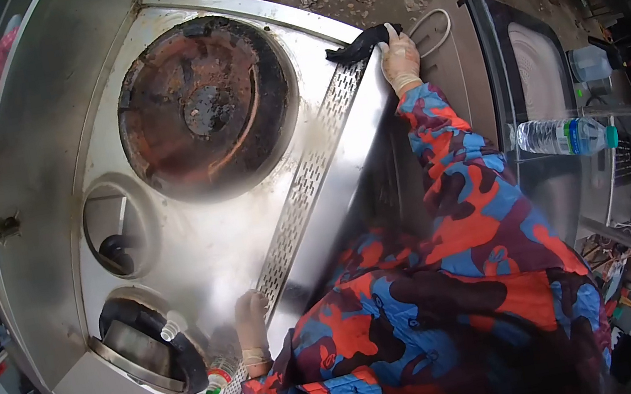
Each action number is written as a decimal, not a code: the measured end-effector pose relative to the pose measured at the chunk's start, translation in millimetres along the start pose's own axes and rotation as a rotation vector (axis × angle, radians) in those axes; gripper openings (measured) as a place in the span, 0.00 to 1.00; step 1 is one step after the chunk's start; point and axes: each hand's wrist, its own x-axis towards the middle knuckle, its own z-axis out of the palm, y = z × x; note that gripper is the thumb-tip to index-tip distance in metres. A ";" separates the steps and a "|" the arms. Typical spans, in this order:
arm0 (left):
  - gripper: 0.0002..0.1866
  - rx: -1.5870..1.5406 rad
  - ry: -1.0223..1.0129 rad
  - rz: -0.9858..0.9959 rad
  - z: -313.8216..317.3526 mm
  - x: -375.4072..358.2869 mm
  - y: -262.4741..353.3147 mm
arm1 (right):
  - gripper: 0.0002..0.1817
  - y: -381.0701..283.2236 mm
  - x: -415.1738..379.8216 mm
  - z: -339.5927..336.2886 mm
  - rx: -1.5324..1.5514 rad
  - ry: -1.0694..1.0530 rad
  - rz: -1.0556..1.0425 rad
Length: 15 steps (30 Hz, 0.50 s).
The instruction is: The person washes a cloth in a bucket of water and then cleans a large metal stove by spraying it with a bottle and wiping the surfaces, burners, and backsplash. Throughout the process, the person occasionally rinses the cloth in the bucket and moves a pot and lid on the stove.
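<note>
1. Presently, the right hand [399,60], gloved, is pressing a black cloth [361,44] against the far corner of the steel stove [198,251], fingers closed over it.
2. Left hand [251,320], gloved, is resting flat on the perforated strip [304,178], fingers loosely spread, holding nothing.
3. A rusty burner [205,107] is sitting beside the cloth.
4. A water bottle [566,136] is lying well apart on the right.

Brushed steel stove top [198,251], rusty burner [203,107]
</note>
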 end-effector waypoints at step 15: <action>0.15 0.298 0.152 0.228 1.0 -29.0 -22.8 | 0.29 -131.4 -10.0 51.7 0.049 -0.281 -0.522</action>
